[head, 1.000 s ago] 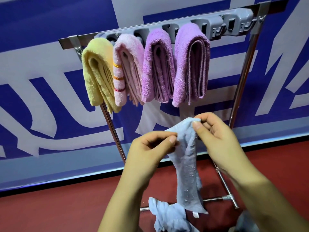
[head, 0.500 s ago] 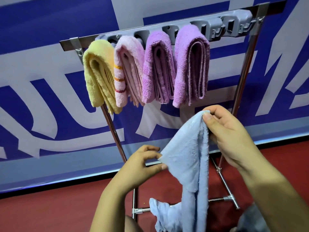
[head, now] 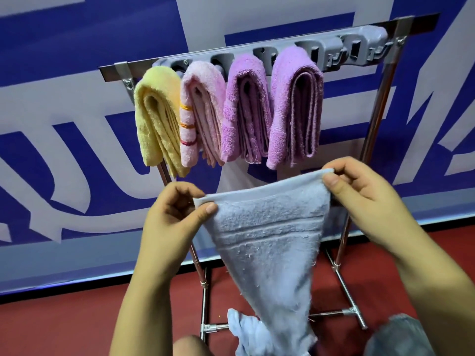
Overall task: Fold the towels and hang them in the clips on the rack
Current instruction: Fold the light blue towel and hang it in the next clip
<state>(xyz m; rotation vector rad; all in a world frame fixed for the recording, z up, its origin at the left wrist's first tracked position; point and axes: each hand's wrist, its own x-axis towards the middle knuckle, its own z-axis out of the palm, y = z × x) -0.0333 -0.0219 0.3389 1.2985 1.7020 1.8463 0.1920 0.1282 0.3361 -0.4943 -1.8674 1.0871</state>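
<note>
Head view: the left hand (head: 177,214) pinches one upper corner of a light blue towel (head: 267,240) between thumb and curled fingers; the right hand (head: 359,191) pinches the opposite corner the same way, slightly higher; the towel's top edge is stretched between them and the cloth narrows as it hangs down in front of the rack (head: 372,140).

The towel's lower end reaches a crumpled pale blue cloth (head: 244,330) near the rack's bottom crossbar.

Above the hands, a grey strip of clips (head: 359,47) runs along the top rail; four folded towels hang from it side by side, touching: a yellow towel (head: 156,124) at the left, then a pink towel (head: 200,111) with coloured stripes, a purple towel (head: 244,111), and a lilac towel (head: 295,106); the clips to the right of them hold nothing.

The rack stands on a red floor (head: 64,325) before a blue and white banner (head: 77,98).
</note>
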